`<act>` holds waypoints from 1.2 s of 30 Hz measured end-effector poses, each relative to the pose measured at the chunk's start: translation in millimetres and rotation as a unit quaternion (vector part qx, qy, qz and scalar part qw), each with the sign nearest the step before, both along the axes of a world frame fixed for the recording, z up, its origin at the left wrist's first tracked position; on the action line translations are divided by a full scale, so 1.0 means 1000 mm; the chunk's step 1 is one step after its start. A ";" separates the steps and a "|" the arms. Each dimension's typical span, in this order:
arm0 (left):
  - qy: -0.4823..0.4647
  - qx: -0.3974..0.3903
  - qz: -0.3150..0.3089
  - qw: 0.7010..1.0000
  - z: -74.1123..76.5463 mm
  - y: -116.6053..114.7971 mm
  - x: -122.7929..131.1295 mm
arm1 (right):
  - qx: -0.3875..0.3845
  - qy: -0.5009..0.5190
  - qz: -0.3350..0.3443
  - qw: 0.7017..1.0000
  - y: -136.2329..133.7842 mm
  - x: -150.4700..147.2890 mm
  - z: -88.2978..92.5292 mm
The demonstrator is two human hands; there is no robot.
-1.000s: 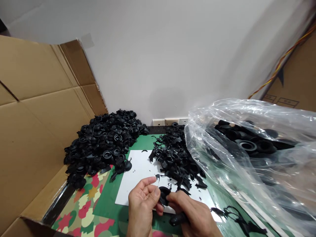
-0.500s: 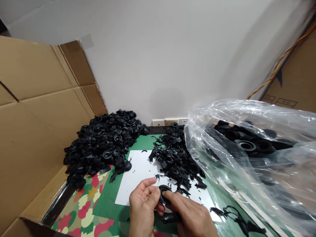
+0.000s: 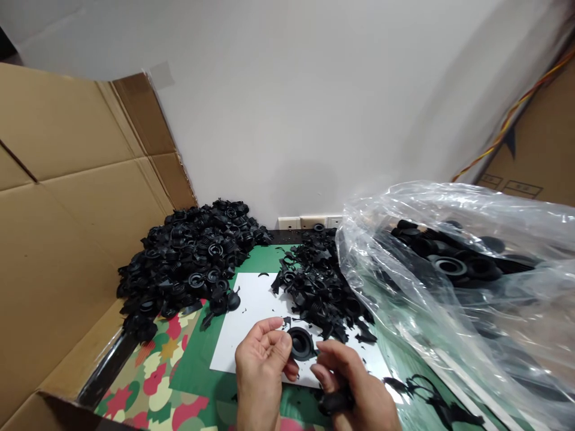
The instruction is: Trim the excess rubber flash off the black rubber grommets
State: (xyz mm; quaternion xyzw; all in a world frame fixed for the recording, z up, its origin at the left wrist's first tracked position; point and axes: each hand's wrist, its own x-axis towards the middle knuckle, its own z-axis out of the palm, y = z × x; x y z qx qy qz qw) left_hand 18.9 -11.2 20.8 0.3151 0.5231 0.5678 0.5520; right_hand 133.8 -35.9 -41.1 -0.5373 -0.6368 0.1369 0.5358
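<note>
My left hand [image 3: 263, 365] pinches a round black rubber part [image 3: 301, 343] by its left edge. The part has raised rings and a sunken middle, and its ringed face is turned up towards me, over the white sheet. Just to its right is my right hand [image 3: 354, 383], thumb and forefinger apart from the part. Its lower fingers are wrapped round a black object with a rounded end [image 3: 333, 402], mostly covered by the palm, whose kind I cannot make out.
A heap of black rubber pieces [image 3: 193, 257] lies left, beside a cardboard box [image 3: 81, 179]. Black scraps [image 3: 318, 281] cover part of the white sheet [image 3: 238, 335]. At right, a clear plastic bag [image 3: 381, 197] holds black rubber parts. Wall sockets [image 3: 290, 223] sit behind.
My right hand has drawn back to the right, off the rubber part, bringing its black object along. The part's ringed face now shows fully. My left hand stays almost in place.
</note>
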 end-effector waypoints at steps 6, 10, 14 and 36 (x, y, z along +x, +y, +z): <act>0.005 0.023 0.051 0.998 -0.001 0.001 0.002 | 0.057 0.014 0.046 0.997 0.003 0.002 0.003; 0.018 0.018 0.046 0.999 -0.002 0.002 0.001 | 0.083 -0.022 0.075 0.993 0.007 -0.005 0.002; 0.010 0.004 0.036 0.999 0.000 0.002 -0.002 | 0.066 -0.040 0.066 0.995 0.011 -0.014 -0.002; -0.023 -0.018 0.030 0.999 -0.006 0.009 -0.001 | -0.098 0.216 0.018 0.971 0.013 -0.006 0.022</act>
